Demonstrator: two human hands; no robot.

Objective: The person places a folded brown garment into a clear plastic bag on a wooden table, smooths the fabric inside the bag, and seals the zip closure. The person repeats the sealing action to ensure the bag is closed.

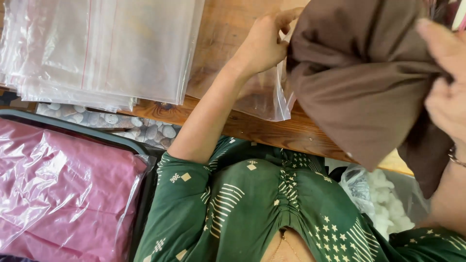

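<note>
Left hand (264, 43) fingers pinch brown cloth (364, 82) edge above clear bag (262, 97) on worktop (223, 29); right hand (449, 82) fingers grip cloth's other side

I wore a dark green short-sleeved cotton top (252, 204) printed with cream stars, diamonds and stripes, and a thin metal bracelet (456, 156) on my right wrist.

clear bags (107, 48); bagged pink cloth (63, 189).

Bright, even daylight – soft shadows only; glare on the plastic bags (111, 48) left of the left hand (264, 43), right hand (449, 73) blurred.
</note>
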